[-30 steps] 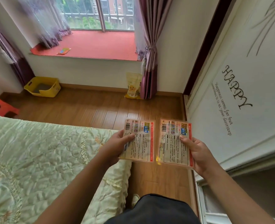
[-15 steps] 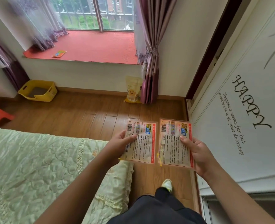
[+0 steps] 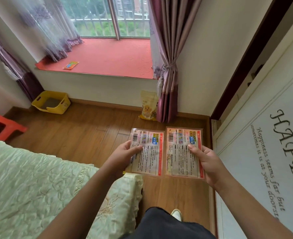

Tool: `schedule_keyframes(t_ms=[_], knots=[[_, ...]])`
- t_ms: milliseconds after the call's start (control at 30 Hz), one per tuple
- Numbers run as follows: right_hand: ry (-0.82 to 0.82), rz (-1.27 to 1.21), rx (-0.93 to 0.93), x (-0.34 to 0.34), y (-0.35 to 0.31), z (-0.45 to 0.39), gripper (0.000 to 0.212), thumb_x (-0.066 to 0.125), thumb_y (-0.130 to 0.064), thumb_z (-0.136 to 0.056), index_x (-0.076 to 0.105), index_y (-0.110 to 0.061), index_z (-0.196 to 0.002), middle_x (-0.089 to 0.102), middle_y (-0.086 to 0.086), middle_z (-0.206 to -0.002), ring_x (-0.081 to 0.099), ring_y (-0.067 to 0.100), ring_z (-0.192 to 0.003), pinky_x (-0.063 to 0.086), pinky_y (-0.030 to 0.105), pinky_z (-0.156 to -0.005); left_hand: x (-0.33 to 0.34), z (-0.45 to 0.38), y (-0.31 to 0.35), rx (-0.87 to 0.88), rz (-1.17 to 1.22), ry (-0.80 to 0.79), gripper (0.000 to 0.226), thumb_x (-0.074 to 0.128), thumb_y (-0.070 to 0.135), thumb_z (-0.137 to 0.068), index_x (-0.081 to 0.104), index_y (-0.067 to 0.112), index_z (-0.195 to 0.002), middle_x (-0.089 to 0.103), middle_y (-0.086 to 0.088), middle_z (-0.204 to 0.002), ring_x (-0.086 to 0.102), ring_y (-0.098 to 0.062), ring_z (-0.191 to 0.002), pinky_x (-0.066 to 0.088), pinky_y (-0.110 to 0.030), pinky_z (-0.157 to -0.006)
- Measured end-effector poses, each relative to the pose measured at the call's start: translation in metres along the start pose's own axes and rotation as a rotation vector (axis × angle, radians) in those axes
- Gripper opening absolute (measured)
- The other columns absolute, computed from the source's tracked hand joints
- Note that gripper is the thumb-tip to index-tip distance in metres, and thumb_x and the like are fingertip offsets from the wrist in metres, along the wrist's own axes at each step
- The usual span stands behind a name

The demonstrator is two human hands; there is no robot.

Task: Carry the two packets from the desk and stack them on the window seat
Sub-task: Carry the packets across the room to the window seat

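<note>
I hold two flat printed packets side by side in front of me, above the wooden floor. My left hand (image 3: pixel 124 156) grips the left packet (image 3: pixel 148 156) by its left edge, thumb on top. My right hand (image 3: pixel 205 163) grips the right packet (image 3: pixel 180 150) by its right edge, thumb on top. Both packets show barcodes and printed text on an orange-bordered back. The red window seat (image 3: pixel 111 57) lies ahead under the window, with a small colourful flat item (image 3: pixel 70 65) lying near its front left.
A bed with a pale green quilt (image 3: pixel 39 183) fills the left foreground. A white wardrobe door with lettering (image 3: pixel 271 152) runs along the right. On the floor below the seat are a yellow bin (image 3: pixel 51 102), a yellow bag (image 3: pixel 148 108) and a red stool (image 3: pixel 2 125). Purple curtains (image 3: pixel 166 57) hang at both sides.
I have walked forward: the window seat, yellow bin and bag are nearer and larger. Both hands keep the packets held side by side.
</note>
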State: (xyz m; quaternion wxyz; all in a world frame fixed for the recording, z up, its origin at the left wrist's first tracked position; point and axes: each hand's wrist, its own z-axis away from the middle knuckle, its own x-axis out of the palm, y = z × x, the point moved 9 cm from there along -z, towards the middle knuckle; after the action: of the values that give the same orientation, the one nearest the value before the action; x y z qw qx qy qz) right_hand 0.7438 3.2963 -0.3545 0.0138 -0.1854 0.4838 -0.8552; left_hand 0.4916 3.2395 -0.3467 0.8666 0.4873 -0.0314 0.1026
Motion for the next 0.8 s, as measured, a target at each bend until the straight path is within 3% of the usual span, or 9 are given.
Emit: schedule_keyframes(t_ms=[433,567,800], knots=[[-0.084,0.046,0.082,0.021,-0.045,-0.116,0.042,0.071,-0.031,-0.078,0.066,-0.009,-0.113,0.08,0.015,-0.102,0.078,0.031,-0.092,0.064,0.036,-0.061,-0.025,-0.084,0.049,-0.009,0.032,0.088,0.017,0.063,0.016,-0.095,0.061,0.01,-0.111,0.082,-0.007,-0.089,0.078,-0.025,-0.083,0.063,-0.031,-0.059],[-0.09,0.055,0.096,0.038,-0.06,-0.164,0.036,0.068,-0.027,-0.085,0.065,-0.009,-0.116,0.079,0.015,-0.104,0.077,0.032,-0.094,0.065,0.039,-0.064,-0.045,-0.123,0.066,-0.003,0.061,0.074,0.023,0.064,0.017,-0.095,0.06,0.008,-0.115,0.081,-0.012,-0.097,0.078,-0.03,-0.089,0.063,-0.032,-0.061],[-0.089,0.076,0.125,0.087,-0.101,-0.254,0.047,0.073,-0.031,-0.076,0.065,-0.008,-0.116,0.079,0.017,-0.106,0.077,0.035,-0.095,0.066,0.046,-0.07,-0.093,-0.184,0.117,0.029,0.171,0.057,0.031,0.065,0.018,-0.095,0.057,0.005,-0.122,0.077,-0.02,-0.109,0.075,-0.036,-0.098,0.065,-0.035,-0.067]])
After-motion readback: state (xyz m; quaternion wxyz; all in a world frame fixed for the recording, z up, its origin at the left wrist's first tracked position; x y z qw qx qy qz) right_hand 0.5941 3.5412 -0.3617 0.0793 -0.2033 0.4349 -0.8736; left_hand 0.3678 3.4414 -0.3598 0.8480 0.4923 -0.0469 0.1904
